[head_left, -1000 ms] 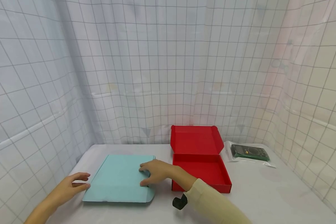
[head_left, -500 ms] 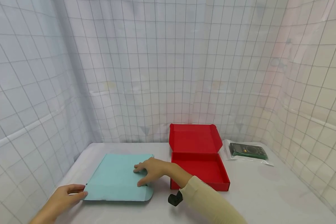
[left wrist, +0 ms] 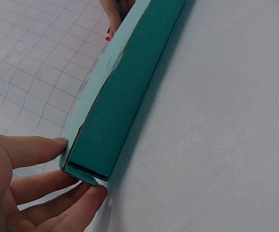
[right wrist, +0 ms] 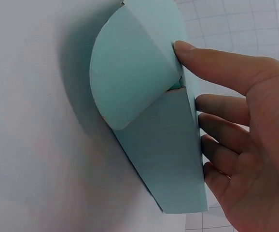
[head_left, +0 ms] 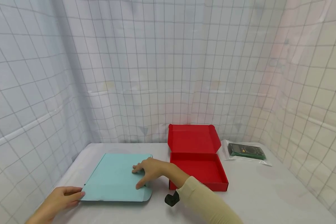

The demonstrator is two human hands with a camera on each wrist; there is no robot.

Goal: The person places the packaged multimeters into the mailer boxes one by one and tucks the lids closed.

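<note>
**Pale blue flat box held at two corners**

Pale blue cardboard makes the flat closed box [head_left: 119,177] that lies on the white table [head_left: 268,193], at about 10 o'clock from the person's body in the head view. The left hand [head_left: 60,200] is at the near left corner of this box. In the left wrist view the left hand [left wrist: 31,186] has its fingers [left wrist: 38,150] nearly straight; one finger touches the top edge of the corner and the others lie under and beside a small flap that sticks out there. It does not grip the box, it only touches it.

The right hand [head_left: 148,171] rests on the lid near the right edge of the box, with spread, relaxed fingers. In the right wrist view the right hand [right wrist: 241,130] presses its thumb against the rounded side flap [right wrist: 130,72], and the other fingers lie flat along the lid. A cream sleeve [head_left: 207,205] covers the right arm.

At 3 o'clock from the blue box, just beside it, stands a red box [head_left: 197,161] with its lid raised open. Further on, at about 2 o'clock, a dark green meter in a clear bag [head_left: 246,151] lies near the gridded curtain [head_left: 168,68], well apart from both hands.
</note>
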